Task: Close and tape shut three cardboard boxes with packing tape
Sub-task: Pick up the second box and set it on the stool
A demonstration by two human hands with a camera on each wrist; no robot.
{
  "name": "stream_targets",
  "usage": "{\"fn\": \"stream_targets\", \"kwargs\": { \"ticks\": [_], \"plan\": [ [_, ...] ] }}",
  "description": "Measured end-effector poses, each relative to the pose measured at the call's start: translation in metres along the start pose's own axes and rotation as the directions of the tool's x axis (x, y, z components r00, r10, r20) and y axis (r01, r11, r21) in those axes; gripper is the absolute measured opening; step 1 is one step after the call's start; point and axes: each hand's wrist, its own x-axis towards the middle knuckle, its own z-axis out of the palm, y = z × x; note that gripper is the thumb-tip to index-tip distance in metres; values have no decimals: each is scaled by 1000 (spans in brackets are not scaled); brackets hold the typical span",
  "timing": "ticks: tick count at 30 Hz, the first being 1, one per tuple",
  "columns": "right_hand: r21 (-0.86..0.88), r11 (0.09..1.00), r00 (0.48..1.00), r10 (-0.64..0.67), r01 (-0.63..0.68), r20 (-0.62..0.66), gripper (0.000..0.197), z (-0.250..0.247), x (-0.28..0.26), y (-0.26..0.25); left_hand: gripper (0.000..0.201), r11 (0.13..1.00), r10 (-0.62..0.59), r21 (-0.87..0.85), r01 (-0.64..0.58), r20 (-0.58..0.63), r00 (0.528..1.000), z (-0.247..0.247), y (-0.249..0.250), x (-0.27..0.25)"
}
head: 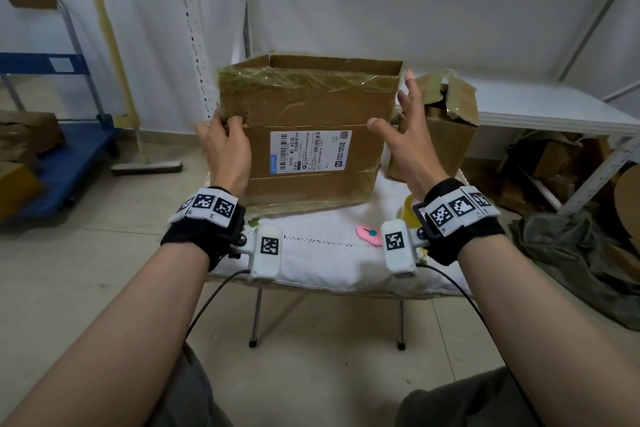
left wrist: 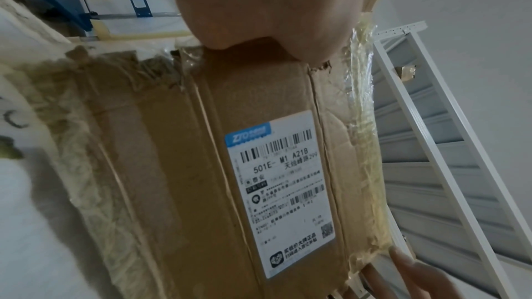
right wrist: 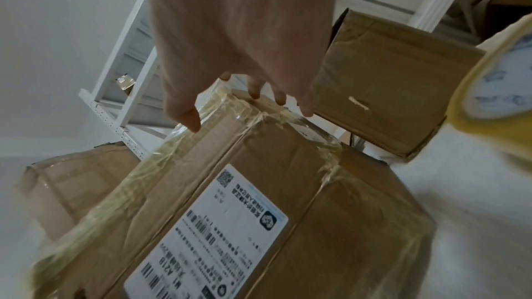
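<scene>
Big cardboard box (head: 311, 135) stands upright on the white-cloth surface (head: 322, 253), top flaps up, so open at the top; inside not visible from any view. Old yellowed tape (head: 298, 78) wraps its upper band and lower edge. White shipping label (head: 310, 151) on the near face, printed text running sideways.

Left hand (head: 225, 146) grips the box's left near corner, fingers curled onto the taped edge, thumb on the front face. In the left wrist view the palm sits right against the cardboard. Right hand (head: 407, 135) is spread wide, fingers straight, beside the box's right edge; holds nothing. Whether the fingertips (right wrist: 253, 92) touch the box's top corner in the right wrist view cannot be told.

Second smaller box (head: 446, 128) sits just right of and behind the big one, its torn taped flaps partly lifted; contents hidden. A third box (right wrist: 77, 185) shows behind the big one in the right wrist view, taped, blurry.

Packing tape roll (head: 408, 208), yellowish, lies on the surface near the right wrist, large at the edge of the right wrist view. Pink cutter (head: 369, 234) lies on the cloth between the wrists.

Blue cart (head: 65, 146) left on the floor, white shelf (head: 554, 107) right.
</scene>
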Motion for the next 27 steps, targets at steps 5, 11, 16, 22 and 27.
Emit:
{"fn": "stream_targets", "kwargs": {
  "ticks": [5,11,16,22,27],
  "plan": [
    [-52,999,1000,4,-5,-28,88,-1,5,3,17,999,-32,-17,32,-13,999,-3,-1,3],
    [-135,983,992,-129,127,-6,95,-13,15,-6,12,1000,-10,-28,9,-17,1000,-4,-2,2],
    [-173,979,994,-103,109,47,53,-11,14,-4,14,1000,7,-15,-8,-25,1000,-3,-1,1],
    [-90,988,992,-129,129,11,43,-3,11,-11,27,999,33,1,-33,-38,999,-1,-2,1],
    [55,979,980,-197,197,-11,37,-1,9,-21,38,998,45,-30,-47,-48,998,-1,2,3]
  ]
}}
